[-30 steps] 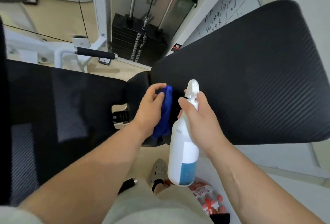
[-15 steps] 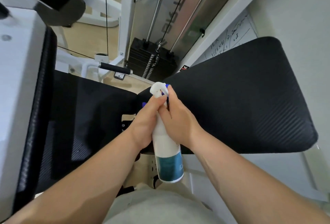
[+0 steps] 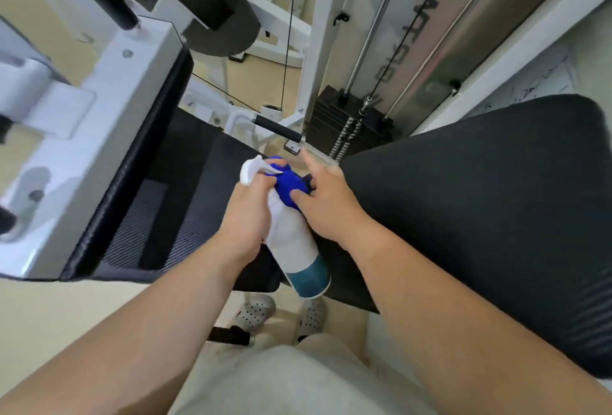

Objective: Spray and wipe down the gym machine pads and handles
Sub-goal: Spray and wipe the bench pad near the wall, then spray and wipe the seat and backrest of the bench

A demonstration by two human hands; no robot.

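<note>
Blue crumpled cloth (image 3: 287,186) is bunched between the two hands, right against the neck of the white plastic spray bottle (image 3: 293,244). Fingers of the left hand (image 3: 249,216) are curled tight round that neck just under the trigger head, which points up and to the left. The right hand (image 3: 331,207) pinches the cloth with its thumb laid across the fabric. Its index finger sticks out straight and touches nothing, and its other fingers are hidden beneath the cloth. The bottle hangs tilted, its teal-filled base lowest and nearest the person.

Right of the bottle spreads a large black ribbed pad (image 3: 480,216). Left of the bottle lies a black textured seat pad (image 3: 172,212), edged by a white metal frame (image 3: 99,116). Beyond the bottle's head a black foam-gripped handle bar (image 3: 278,128) juts out, apart from both hands, with a black weight stack (image 3: 334,116) just to its right. Below the bottle's base two grey perforated clogs (image 3: 255,312) stand on the pale floor (image 3: 49,315).
</note>
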